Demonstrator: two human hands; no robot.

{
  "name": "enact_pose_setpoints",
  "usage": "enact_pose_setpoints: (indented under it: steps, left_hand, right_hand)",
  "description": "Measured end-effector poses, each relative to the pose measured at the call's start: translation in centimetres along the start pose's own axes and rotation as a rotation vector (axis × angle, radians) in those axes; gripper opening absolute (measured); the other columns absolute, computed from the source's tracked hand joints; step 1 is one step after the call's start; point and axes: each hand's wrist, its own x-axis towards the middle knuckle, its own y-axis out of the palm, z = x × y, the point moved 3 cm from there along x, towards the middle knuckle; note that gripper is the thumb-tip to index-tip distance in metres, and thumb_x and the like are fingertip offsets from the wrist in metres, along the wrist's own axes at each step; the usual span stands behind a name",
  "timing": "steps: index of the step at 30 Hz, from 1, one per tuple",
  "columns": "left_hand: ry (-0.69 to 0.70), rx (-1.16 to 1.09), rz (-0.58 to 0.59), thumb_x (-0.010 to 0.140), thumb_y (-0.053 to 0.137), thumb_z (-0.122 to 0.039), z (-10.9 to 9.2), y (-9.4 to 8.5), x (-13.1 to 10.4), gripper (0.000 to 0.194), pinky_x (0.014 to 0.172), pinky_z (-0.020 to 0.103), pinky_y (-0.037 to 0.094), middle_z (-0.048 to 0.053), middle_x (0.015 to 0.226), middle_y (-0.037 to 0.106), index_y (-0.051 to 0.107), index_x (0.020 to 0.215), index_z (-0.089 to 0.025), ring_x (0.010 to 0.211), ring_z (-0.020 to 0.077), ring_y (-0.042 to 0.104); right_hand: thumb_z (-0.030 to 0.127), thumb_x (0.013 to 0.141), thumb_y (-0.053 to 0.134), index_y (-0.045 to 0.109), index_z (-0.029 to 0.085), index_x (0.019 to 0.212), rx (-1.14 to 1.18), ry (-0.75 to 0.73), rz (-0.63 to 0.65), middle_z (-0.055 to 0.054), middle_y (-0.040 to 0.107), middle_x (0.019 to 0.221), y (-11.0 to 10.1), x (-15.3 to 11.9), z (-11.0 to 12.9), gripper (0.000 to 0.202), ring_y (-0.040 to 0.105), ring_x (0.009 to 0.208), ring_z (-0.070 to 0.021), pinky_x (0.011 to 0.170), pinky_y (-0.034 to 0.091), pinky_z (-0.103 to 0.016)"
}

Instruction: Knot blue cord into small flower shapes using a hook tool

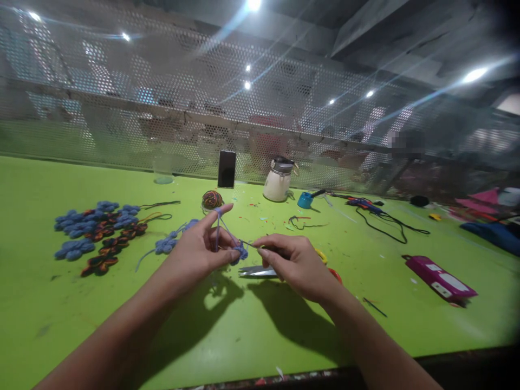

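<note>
In the centre of the frame, the left hand pinches a small blue-violet crocheted yarn piece between thumb and fingers, its raised index finger carrying a taut blue-violet yarn strand. Just right of it, the right hand is closed around a thin crochet hook, whose tip meets the piece. Below and partly behind that hand lie silver-bladed scissors with yellow and orange handles. A magenta box-shaped object with white labels lies at the right of the frame. At left, puffy blue crocheted flowers lie beside dark orange-and-black crocheted flowers. Farther back, a multicoloured yarn ball sits left of centre, behind the left hand; beyond stand a cream jar with a dark lid and an upright black-screened phone.
</note>
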Motion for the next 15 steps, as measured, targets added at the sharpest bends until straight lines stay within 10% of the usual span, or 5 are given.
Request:
enact_pose_setpoints:
  steps: [15]
  left_hand:
    - [0.027,0.016,-0.001,0.059,0.076,-0.015,0.5,0.1,0.3,0.121,0.062,0.031,0.05,-0.001,0.073,0.064,-0.008,0.144,-0.028,0.061,0.0152,0.061]
  right_hand:
    - [0.028,0.072,0.068,0.068,0.016,0.105,0.677,0.287,0.014,0.005,0.052,0.055,1.3,0.5,-1.9,0.035,0.037,0.038,-0.003,0.039,0.024,-0.02]
